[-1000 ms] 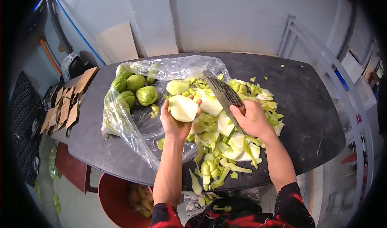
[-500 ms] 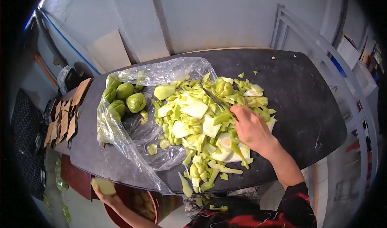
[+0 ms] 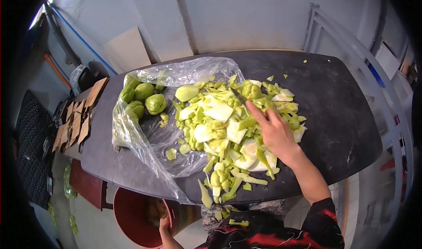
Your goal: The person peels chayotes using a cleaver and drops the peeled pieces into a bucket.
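Note:
My right hand (image 3: pixel 278 133) is closed round a knife (image 3: pixel 238 96), its index finger stretched along the top, over a heap of chayote peelings (image 3: pixel 211 101). The dark blade partly shows among the peelings, close to a green chayote (image 3: pixel 251 90). A peeled chayote (image 3: pixel 187 93) lies at the heap's left side. Below the table's near edge, my left hand (image 3: pixel 165 225) is at the rim of a red bucket (image 3: pixel 127 218) with pale pieces inside. Its fingers are mostly hidden, and I see nothing in them.
Several whole chayotes (image 3: pixel 155 104) rest on a clear plastic bag (image 3: pixel 151 150) on the dark table (image 3: pixel 332 130). Cardboard pieces (image 3: pixel 77 121) lie beyond the table's left end. A grey metal railing (image 3: pixel 351 42) runs along the right.
My left hand has moved right and down from beside the table edge to the bucket; the pale peeled chayote it held is out of sight. My right hand has moved slightly, with the index finger now straighter.

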`<state>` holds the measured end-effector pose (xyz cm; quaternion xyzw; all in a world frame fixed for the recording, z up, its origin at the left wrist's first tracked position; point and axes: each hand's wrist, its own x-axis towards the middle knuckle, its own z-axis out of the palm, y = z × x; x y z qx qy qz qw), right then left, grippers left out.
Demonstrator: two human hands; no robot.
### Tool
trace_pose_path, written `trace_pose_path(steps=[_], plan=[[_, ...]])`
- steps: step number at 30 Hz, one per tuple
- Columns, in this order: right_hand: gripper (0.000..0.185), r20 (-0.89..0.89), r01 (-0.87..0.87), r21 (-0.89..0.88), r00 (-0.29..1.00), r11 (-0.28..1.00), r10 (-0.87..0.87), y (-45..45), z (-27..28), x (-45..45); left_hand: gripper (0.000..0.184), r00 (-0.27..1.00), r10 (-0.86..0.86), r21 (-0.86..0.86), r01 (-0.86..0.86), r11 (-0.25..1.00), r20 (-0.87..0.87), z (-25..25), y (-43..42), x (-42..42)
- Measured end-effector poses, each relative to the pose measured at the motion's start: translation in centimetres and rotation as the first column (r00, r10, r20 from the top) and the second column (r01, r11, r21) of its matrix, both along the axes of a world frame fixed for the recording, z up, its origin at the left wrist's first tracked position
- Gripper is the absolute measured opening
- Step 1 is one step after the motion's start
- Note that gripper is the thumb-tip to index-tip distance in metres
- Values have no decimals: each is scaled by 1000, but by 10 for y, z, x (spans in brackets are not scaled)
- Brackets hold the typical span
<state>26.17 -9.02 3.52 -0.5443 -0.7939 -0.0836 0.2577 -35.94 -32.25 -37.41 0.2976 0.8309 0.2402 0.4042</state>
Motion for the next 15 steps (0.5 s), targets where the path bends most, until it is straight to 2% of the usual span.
trace_pose_path(steps=[1, 2, 3, 4, 5, 6, 7, 8, 9, 10, 11, 12, 13, 14, 15], plan=[[90, -78, 21, 29, 997, 999, -19, 1, -2, 1, 31, 990, 97, -27, -95, 995, 100, 10, 5, 7], [89, -156, 44, 57, 987, 997, -35, 3, -4, 4, 28, 961, 194, -59, -186, 981, 196, 52, 19, 32], [83, -179, 38, 87, 984, 995, -22, 3, -3, 9, 23, 939, 314, -109, -301, 948, 142, 106, 33, 59], [83, -182, 32, 86, 983, 996, -16, 3, -2, 13, 16, 957, 280, 352, -290, 890, 81, 87, 37, 44], [80, -244, 25, 135, 970, 991, 9, 4, -2, 18, 10, 940, 317, 682, -151, 716, -125, 77, 43, 20], [77, -303, 22, 183, 952, 983, 35, 3, -1, 23, 4, 818, 502, 762, -128, 634, -280, 138, 59, 46], [71, -313, 31, 192, 949, 981, 31, 2, 2, 28, 12, 827, 551, 858, -201, 473, -110, 124, 62, -8], [71, -311, 30, 181, 950, 983, 29, 2, 3, 32, 23, 622, 755, 940, -84, 330, -209, 180, 88, 15], [69, -367, 36, 198, 929, 980, 40, 2, 4, 35, 34, 665, 696, 899, -84, 430, -271, 231, 97, 25], [68, -425, 42, 215, 904, 976, 54, 1, 4, 37, 35, 704, 683, 958, -11, 286, -196, 289, 124, 68], [61, -492, 57, 143, 870, 988, 21, -1, 3, 39, 32, 814, 549, 975, 91, 205, -191, 324, 147, 86], [61, -497, 51, 138, 867, 989, 25, -3, 3, 38, 30, 823, 493, 948, 163, 273, -283, 348, 169, 102], [58, -539, 50, 139, 842, 989, 34, -5, 3, 38, 32, 893, 306, 928, 250, 275, -331, 368, 194, 130], [55, -577, 51, 144, 816, 988, 42, -7, 3, 38, 33, 861, 143, 847, 430, 313, -489, 391, 223, 166], [55, -578, 51, 149, 815, 988, 45, -9, 2, 39, 34, 854, -30, 788, 492, 371, -519, 407, 248, 200]])
